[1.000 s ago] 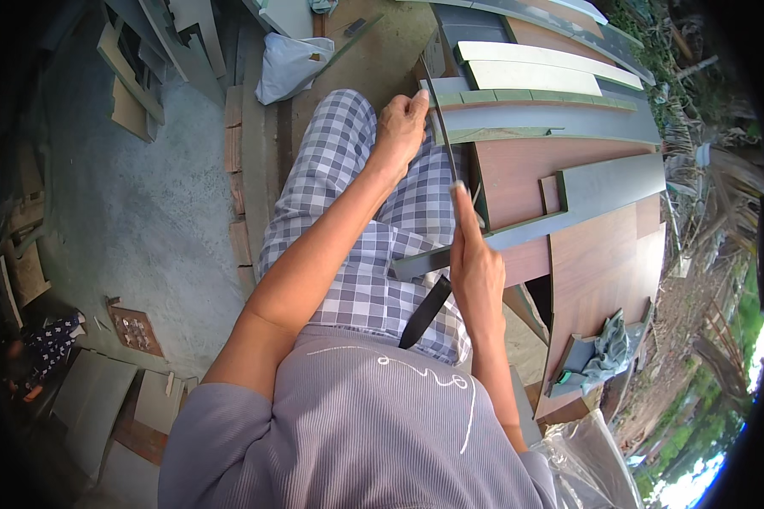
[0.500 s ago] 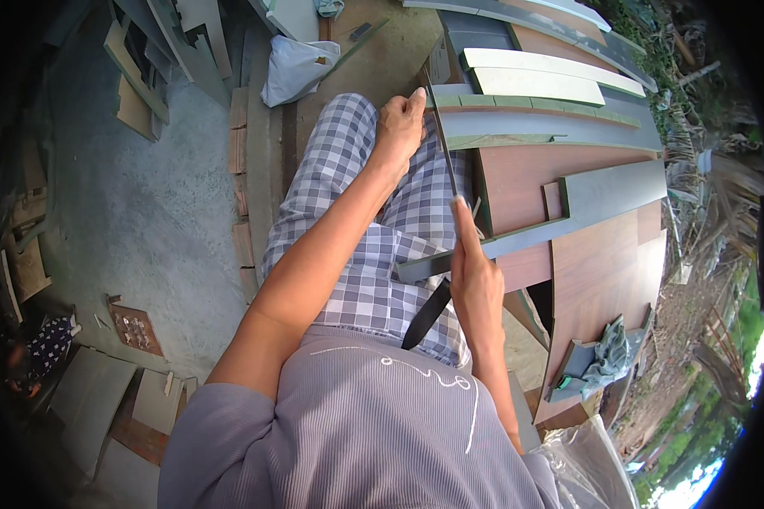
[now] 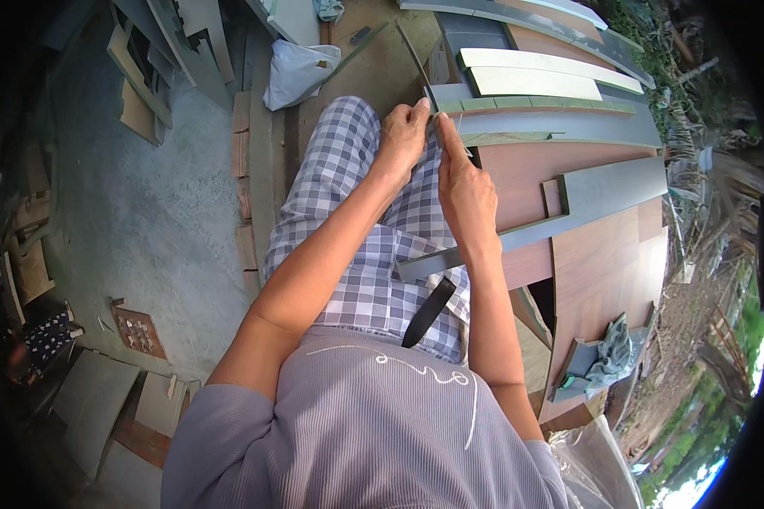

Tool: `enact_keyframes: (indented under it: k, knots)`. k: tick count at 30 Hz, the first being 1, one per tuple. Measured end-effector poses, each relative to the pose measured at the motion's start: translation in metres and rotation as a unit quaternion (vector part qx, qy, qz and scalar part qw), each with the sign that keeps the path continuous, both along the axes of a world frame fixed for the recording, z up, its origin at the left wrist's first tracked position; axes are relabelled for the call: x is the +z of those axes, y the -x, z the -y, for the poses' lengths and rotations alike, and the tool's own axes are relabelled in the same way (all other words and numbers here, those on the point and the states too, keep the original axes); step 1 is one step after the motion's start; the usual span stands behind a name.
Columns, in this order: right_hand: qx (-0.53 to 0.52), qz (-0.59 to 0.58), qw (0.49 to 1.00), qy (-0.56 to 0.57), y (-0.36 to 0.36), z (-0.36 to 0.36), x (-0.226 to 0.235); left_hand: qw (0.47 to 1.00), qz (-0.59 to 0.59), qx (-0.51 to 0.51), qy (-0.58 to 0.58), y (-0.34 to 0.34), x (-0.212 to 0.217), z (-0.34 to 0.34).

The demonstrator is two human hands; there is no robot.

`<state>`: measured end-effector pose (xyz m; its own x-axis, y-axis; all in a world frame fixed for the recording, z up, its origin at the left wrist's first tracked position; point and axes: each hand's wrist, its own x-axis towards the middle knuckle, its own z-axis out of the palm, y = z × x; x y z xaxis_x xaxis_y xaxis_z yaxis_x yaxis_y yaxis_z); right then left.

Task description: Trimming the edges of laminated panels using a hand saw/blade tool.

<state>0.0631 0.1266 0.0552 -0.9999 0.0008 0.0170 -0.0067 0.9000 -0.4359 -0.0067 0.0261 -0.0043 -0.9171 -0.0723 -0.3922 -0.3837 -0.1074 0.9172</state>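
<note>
My right hand (image 3: 469, 188) is closed around the handle end of a hand saw (image 3: 415, 58), its index finger stretched along the tool. Seen nearly edge-on, the narrow dark blade points away from me and crosses the left end of a long greenish wooden strip (image 3: 526, 103). Evenly spaced lines run across that strip. Beside the blade, my left hand (image 3: 404, 136) is closed at the strip's end, thumb up against it. What lies under the left fingers is hidden. The two hands are close together above my right knee.
Pale boards (image 3: 535, 83) and grey planks lie on the bench to the right. A grey L-shaped piece (image 3: 611, 191) rests on a brown panel (image 3: 603, 263). A cloth (image 3: 613, 352) lies lower right. Beyond my knees sits a white bag (image 3: 295, 72); boards lean at far left.
My right hand has pushed forward, away from me, carrying the saw; more blade now extends beyond the strip. My left hand stays almost in place.
</note>
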Motion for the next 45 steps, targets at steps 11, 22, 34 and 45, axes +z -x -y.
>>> enact_keyframes:
  k: [11, 22, 34, 45]
  knots:
    - [-0.019, 0.061, 0.998, 0.027, -0.111, -0.02, 0.025, 0.996, 0.047, 0.003, -0.074, 0.007, 0.01, 0.009]
    - [0.008, -0.002, 1.0, 0.004, 0.004, 0.002, -0.002, 1.0, 0.016, -0.003, -0.016, 0.004, 0.001, 0.003]
    - [-0.04, 0.106, 0.992, 0.05, -0.106, -0.017, 0.03, 0.995, 0.051, 0.008, -0.081, 0.007, 0.007, 0.012]
    - [0.006, 0.01, 1.0, -0.004, -0.012, -0.003, 0.003, 0.997, 0.05, 0.006, -0.057, 0.016, 0.005, 0.003]
